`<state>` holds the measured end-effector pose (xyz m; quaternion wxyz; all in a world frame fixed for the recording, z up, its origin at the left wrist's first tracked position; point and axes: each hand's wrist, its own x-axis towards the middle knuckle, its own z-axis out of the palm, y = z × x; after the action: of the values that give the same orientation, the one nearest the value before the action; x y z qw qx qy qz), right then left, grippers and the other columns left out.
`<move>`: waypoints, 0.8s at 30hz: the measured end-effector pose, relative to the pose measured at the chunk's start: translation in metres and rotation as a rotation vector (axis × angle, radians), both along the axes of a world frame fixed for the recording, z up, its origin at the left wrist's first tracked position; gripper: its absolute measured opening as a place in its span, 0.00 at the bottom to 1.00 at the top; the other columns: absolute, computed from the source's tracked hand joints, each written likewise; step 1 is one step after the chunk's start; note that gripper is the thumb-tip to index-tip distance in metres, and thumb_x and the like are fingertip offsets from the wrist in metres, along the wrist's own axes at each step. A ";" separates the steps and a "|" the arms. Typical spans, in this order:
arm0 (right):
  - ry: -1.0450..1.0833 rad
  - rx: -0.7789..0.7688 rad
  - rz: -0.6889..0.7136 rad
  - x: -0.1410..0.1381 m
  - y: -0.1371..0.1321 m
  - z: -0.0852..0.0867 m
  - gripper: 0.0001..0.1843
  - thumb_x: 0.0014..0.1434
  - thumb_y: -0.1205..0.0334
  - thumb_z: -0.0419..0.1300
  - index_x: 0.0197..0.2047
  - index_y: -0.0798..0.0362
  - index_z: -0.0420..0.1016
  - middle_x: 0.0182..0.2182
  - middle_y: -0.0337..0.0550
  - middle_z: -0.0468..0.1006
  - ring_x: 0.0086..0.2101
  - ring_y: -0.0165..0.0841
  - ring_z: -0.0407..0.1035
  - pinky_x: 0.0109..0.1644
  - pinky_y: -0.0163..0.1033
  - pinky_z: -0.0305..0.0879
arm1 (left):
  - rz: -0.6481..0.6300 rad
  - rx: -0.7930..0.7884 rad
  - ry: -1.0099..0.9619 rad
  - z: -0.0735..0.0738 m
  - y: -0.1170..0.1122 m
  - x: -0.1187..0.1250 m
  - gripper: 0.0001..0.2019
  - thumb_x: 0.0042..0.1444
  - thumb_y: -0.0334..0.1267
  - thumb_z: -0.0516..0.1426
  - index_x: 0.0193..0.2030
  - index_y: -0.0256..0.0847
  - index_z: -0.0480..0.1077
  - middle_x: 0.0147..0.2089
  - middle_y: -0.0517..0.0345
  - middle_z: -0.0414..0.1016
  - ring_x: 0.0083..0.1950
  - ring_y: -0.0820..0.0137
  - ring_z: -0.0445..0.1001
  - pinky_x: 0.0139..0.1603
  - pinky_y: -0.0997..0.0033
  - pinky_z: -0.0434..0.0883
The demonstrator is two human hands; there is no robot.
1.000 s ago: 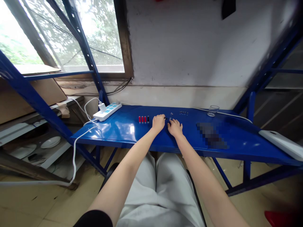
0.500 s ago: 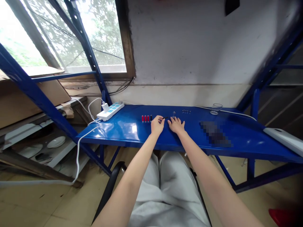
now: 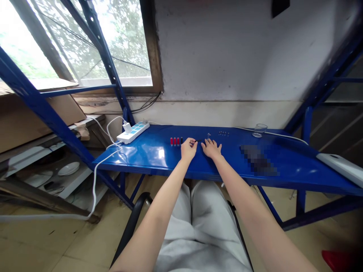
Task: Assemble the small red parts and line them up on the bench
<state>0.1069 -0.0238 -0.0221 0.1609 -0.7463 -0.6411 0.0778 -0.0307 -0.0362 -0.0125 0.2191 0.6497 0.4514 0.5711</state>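
My left hand (image 3: pixel 188 149) pinches a small slim black piece (image 3: pixel 199 141) above the blue table (image 3: pixel 141 155); its exact kind is too small to tell. My right hand (image 3: pixel 211 149) lies beside it with fingers spread on the tabletop, fingertips near a small shiny object (image 3: pixel 209 135). Left of my left hand, three small red cylinders (image 3: pixel 175 141) line up with a black one (image 3: pixel 182 140). Beyond my right hand, several tiny metallic pieces (image 3: pixel 224 133) form a short row.
A clear glass (image 3: pixel 259 130) stands at the back right, near a pixelated dark object (image 3: pixel 258 160). A white power strip (image 3: pixel 133 132) with a plugged-in cable lies at the left end. Blue frame posts (image 3: pixel 109 64) rise at both sides. A white device (image 3: pixel 340 166) sits far right.
The view has shifted very slightly. Both hands and the small pieces keep practically the same places on the table.
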 end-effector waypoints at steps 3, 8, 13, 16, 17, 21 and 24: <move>0.050 0.129 0.013 0.000 -0.004 0.001 0.29 0.62 0.50 0.34 0.60 0.52 0.57 0.60 0.50 0.56 0.59 0.44 0.45 0.58 0.63 0.36 | -0.005 -0.007 -0.002 -0.001 0.000 -0.001 0.06 0.50 0.37 0.55 0.33 0.38 0.68 0.30 0.58 0.71 0.27 0.77 0.67 0.31 0.77 0.66; 0.196 0.511 -0.008 0.002 -0.017 0.008 0.19 0.60 0.52 0.42 0.43 0.54 0.68 0.41 0.52 0.72 0.44 0.42 0.63 0.48 0.52 0.55 | -0.014 -0.037 -0.009 -0.002 0.001 -0.001 0.06 0.49 0.36 0.56 0.33 0.38 0.69 0.30 0.58 0.71 0.27 0.77 0.66 0.31 0.76 0.65; 0.516 0.736 0.035 0.003 -0.027 0.013 0.16 0.60 0.50 0.44 0.40 0.53 0.62 0.30 0.45 0.72 0.30 0.33 0.66 0.36 0.38 0.59 | -0.022 -0.056 -0.030 -0.003 0.002 -0.001 0.06 0.49 0.36 0.56 0.33 0.37 0.69 0.29 0.58 0.71 0.26 0.78 0.65 0.31 0.77 0.65; 0.689 0.739 0.068 0.002 -0.028 0.012 0.17 0.59 0.47 0.45 0.38 0.52 0.62 0.27 0.42 0.70 0.26 0.31 0.64 0.32 0.35 0.58 | -0.023 -0.066 -0.031 -0.004 0.003 -0.001 0.06 0.49 0.37 0.56 0.33 0.37 0.69 0.29 0.58 0.71 0.26 0.78 0.65 0.30 0.77 0.65; 0.728 0.733 0.070 0.002 -0.028 0.012 0.17 0.59 0.46 0.45 0.37 0.52 0.61 0.26 0.41 0.69 0.26 0.30 0.64 0.32 0.35 0.58 | -0.024 -0.066 -0.031 -0.004 0.003 -0.001 0.06 0.49 0.37 0.56 0.33 0.37 0.69 0.29 0.58 0.71 0.26 0.77 0.65 0.30 0.76 0.65; 0.813 0.702 0.079 0.002 -0.024 0.010 0.18 0.57 0.44 0.46 0.34 0.51 0.61 0.23 0.37 0.67 0.23 0.29 0.62 0.30 0.35 0.58 | -0.030 -0.065 -0.034 -0.004 0.003 -0.001 0.06 0.49 0.37 0.56 0.33 0.38 0.69 0.29 0.58 0.71 0.26 0.77 0.65 0.30 0.76 0.65; 0.821 0.697 0.067 0.002 -0.025 0.010 0.18 0.56 0.44 0.47 0.32 0.51 0.60 0.22 0.37 0.66 0.22 0.29 0.61 0.30 0.35 0.58 | -0.029 -0.065 -0.039 -0.004 0.003 -0.002 0.06 0.49 0.36 0.56 0.33 0.38 0.69 0.29 0.58 0.71 0.26 0.77 0.65 0.30 0.76 0.65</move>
<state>0.1090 -0.0484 -0.0116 0.6337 -0.5363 -0.5367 0.1510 -0.0324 -0.0335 -0.0162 0.2572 0.6373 0.4558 0.5656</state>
